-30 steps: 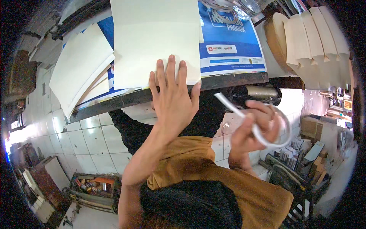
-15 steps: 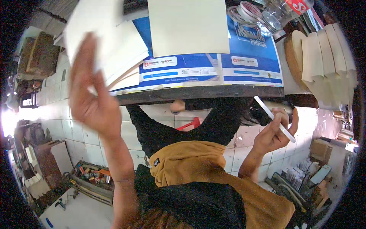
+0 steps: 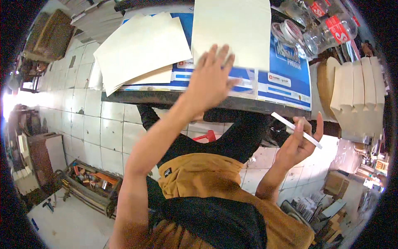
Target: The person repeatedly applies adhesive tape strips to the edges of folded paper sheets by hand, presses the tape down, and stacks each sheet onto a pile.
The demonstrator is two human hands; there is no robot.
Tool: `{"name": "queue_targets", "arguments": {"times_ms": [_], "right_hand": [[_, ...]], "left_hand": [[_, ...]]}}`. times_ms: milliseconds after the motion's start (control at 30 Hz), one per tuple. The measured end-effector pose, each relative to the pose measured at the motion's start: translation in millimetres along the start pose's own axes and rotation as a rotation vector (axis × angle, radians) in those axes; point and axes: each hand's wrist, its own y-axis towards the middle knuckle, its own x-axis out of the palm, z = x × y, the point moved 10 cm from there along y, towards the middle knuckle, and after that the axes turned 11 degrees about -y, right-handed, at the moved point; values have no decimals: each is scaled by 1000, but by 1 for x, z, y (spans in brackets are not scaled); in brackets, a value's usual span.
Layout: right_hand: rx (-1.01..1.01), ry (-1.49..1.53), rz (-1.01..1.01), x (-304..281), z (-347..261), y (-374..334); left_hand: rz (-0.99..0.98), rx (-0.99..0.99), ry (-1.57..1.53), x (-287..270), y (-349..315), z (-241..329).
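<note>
My left hand [image 3: 212, 79] is over the near edge of a cream sheet of paper [image 3: 232, 29], its fingers spread and nothing held. Whether the fingertips press on the paper or hover just above it is hard to tell. Left of that sheet lies a fanned pile of cream sheets [image 3: 143, 47]. My right hand [image 3: 296, 141] is off the table's near edge, gripping a thin, flat white stick [image 3: 295, 129] between thumb and fingers. Beneath the papers, blue and white printed sheets [image 3: 286, 85] cover the tabletop.
Rolls of tape [image 3: 288, 32] and clear plastic bottles [image 3: 338, 31] are at the table's back right. Thick cream paper blocks [image 3: 358, 91] stand at the right. On the lower left is a wooden box [image 3: 93, 182] of odds and ends, beside a white surface [image 3: 70, 220].
My left hand has moved right, from the fanned pile to the single cream sheet. The pile now lies flatter on the table. My right hand still holds the white stick in nearly the same place.
</note>
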Motion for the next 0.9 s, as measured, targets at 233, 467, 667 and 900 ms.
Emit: {"name": "queue_targets", "arguments": {"times_ms": [233,467,667,900], "right_hand": [[-94,-104,-259,65,-4,-1],[-367,-5,-515,163,-36,-39],[-343,-147,-623,183,-38,-53],[-379,-310,-556,176,-25,-51]], "left_hand": [[38,-163,-329,-34,-73,42],[39,-180,-300,-63,-105,-2],[82,-185,-355,-59,-111,-9],[98,-158,-362,-62,-109,-6]]}}
